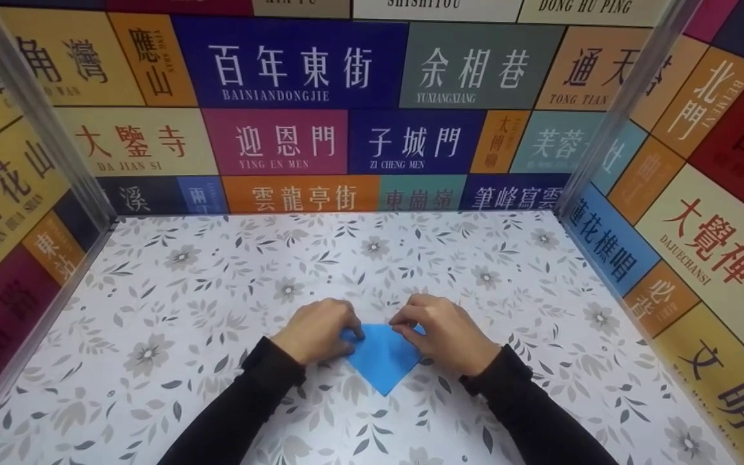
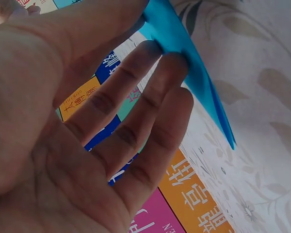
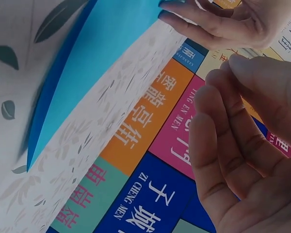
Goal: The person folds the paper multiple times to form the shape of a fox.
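Blue paper (image 1: 382, 358) flat on the floral desk (image 1: 185, 303), already folded to a downward point, upper corners pinched by left hand (image 1: 317, 332) and right hand (image 1: 440, 332), fingers (image 2: 160, 73) curled on its edge; likely early, more creases left.

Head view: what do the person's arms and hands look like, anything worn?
Both arms wear long black sleeves with snug cuffs ending at the wrists. The left hand and right hand are bare: no gloves, rings or watch visible. No cables or markings show on the sleeves, and the wrist views show only bare fingers.
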A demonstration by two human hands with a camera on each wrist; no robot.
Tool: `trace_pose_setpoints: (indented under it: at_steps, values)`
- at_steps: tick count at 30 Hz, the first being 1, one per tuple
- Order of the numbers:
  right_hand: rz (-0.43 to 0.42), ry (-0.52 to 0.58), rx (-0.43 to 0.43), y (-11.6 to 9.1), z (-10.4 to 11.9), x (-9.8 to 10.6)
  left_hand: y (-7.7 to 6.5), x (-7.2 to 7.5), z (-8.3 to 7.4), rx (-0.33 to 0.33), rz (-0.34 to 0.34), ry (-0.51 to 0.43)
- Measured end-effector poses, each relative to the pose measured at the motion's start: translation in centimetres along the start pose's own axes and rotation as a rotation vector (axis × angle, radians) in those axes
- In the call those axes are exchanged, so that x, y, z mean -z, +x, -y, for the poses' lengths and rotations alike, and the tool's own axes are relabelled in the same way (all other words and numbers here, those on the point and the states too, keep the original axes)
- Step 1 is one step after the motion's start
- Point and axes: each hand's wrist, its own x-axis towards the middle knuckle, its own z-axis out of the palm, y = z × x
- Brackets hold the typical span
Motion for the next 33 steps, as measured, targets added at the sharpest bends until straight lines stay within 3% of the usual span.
trace_pose_setpoints:
  at_steps: [10, 17, 33]
  values:
    - [0.051, 0.017, 0.002, -0.2, 0.6, -0.9, -0.5, 0.0, 0.2, 0.02, -0.022, 0.014]
    - [0.1, 0.025, 0.032, -0.4, 1.1, -1.6, 0.0, 0.0, 0.2, 0.041, -0.014, 0.008]
    - [0.203, 0.085, 0.06, -0.9, 1.9, -3.2, -0.2, -0.2, -0.4, 0.032, -0.021, 0.06]
